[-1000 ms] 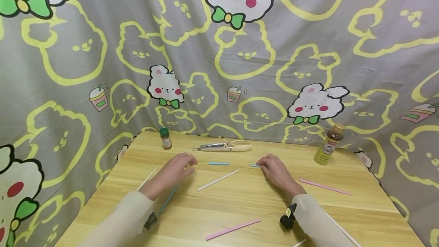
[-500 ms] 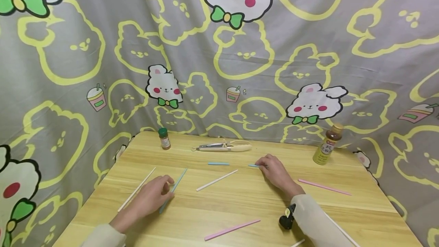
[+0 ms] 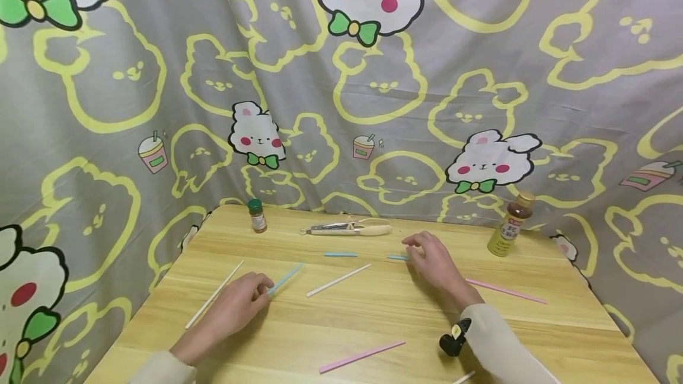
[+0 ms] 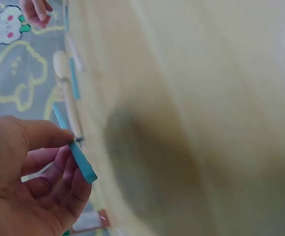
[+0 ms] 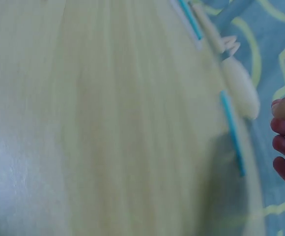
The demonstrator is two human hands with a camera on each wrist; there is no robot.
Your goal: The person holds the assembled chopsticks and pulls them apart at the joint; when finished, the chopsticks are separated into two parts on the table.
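My left hand point(image 3: 242, 301) pinches a light-blue stick point(image 3: 286, 279) between thumb and fingers. In the left wrist view the stick point(image 4: 83, 161) has a squared end and is raised off the table. Above the table at the right my right hand point(image 3: 434, 261) holds nothing, its fingers loosely bent. Just under it lies a second blue stick point(image 5: 232, 132), apart from the fingers in the right wrist view. A third blue stick point(image 3: 340, 254) rests flat between the hands, with a white stick point(image 3: 338, 280) slanting in front of it.
Tongs point(image 3: 347, 229) lie along the back of the wooden table, beside a green-capped jar point(image 3: 257, 216). A bottle point(image 3: 510, 225) stands at back right. Pink sticks point(image 3: 363, 357) lie at front and right; another white stick point(image 3: 214, 295) is by my left forearm. A patterned curtain point(image 3: 309, 93) hangs behind.
My left hand came down and left to the blue stick, took hold of it and lifted and turned it. My right hand let go of its blue stick and rose slightly.
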